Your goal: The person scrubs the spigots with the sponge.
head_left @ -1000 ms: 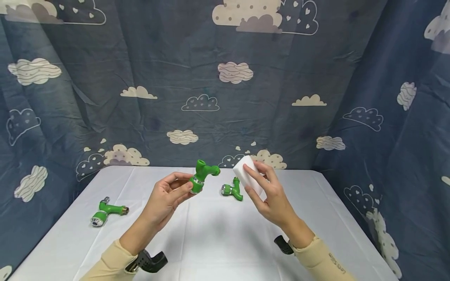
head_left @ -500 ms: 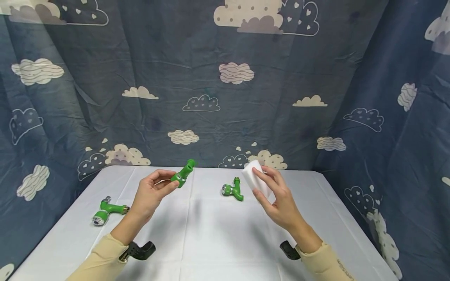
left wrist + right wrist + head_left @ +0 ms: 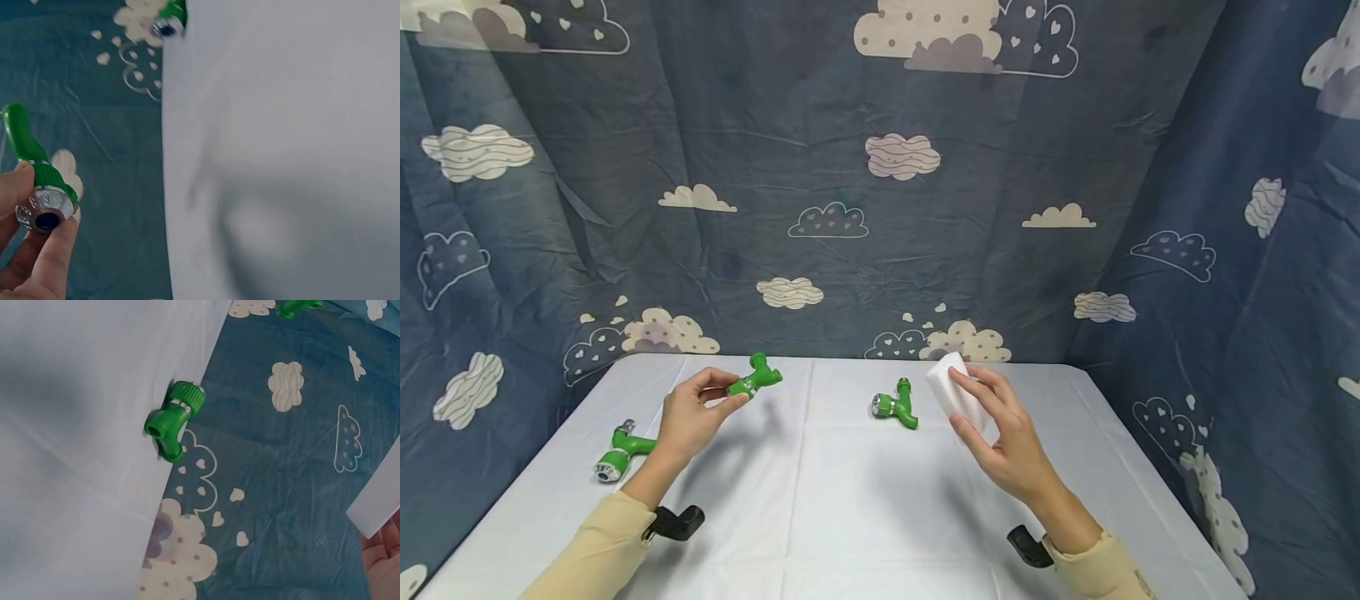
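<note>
My left hand (image 3: 691, 417) pinches a green tap (image 3: 757, 375) by its knob end, holding it above the table at centre left. In the left wrist view the silver cap of that green tap (image 3: 47, 209) faces the camera, fingers around it. At right, my right hand (image 3: 1011, 437) grips a white block (image 3: 957, 390) between thumb and fingers, raised above the table. Another green tap (image 3: 897, 405) lies on the table between the hands. A third green tap (image 3: 619, 454) lies at the left, its outlet end hidden behind the left wrist.
A white cloth covers the table (image 3: 850, 517). Dark blue curtains (image 3: 820, 108) with cloud prints hang behind it and along both sides. Black wrist mounts (image 3: 677, 523) sit at both sleeve cuffs.
My left hand has carried its tap left and slightly down, turning it. My right hand has drawn the white block a little right and lower. The two taps on the table have stayed put.
</note>
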Demonstrator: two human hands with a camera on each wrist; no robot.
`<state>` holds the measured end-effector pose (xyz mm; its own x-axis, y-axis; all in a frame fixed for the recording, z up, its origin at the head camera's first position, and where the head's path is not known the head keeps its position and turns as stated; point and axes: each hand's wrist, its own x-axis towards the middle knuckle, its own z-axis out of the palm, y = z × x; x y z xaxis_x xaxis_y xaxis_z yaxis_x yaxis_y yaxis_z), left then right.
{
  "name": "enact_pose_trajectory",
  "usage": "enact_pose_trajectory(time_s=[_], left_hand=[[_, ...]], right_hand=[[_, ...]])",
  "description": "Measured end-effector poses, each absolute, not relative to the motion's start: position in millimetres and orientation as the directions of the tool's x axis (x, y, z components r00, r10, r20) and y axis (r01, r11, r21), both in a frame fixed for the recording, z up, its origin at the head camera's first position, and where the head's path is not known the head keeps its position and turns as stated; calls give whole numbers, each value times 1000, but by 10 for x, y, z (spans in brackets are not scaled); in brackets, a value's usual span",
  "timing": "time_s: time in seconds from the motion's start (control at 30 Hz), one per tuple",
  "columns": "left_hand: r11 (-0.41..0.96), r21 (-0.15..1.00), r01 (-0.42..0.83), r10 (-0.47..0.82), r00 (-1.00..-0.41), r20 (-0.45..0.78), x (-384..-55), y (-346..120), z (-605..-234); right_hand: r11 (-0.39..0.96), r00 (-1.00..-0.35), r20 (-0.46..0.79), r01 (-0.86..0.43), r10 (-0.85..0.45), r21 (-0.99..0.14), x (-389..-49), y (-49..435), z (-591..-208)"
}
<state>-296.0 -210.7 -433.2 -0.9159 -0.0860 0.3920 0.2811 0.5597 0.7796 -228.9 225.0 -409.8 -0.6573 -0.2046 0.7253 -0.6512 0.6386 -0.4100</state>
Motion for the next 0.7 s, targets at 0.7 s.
enact_pose_trajectory(time_s=[0.7], left_hand=[[755, 638, 148, -73, -949, 306, -3053, -2347, -4617]], right_hand=[[648, -671, 719, -632, -182, -426, -2164, 2405, -4113]])
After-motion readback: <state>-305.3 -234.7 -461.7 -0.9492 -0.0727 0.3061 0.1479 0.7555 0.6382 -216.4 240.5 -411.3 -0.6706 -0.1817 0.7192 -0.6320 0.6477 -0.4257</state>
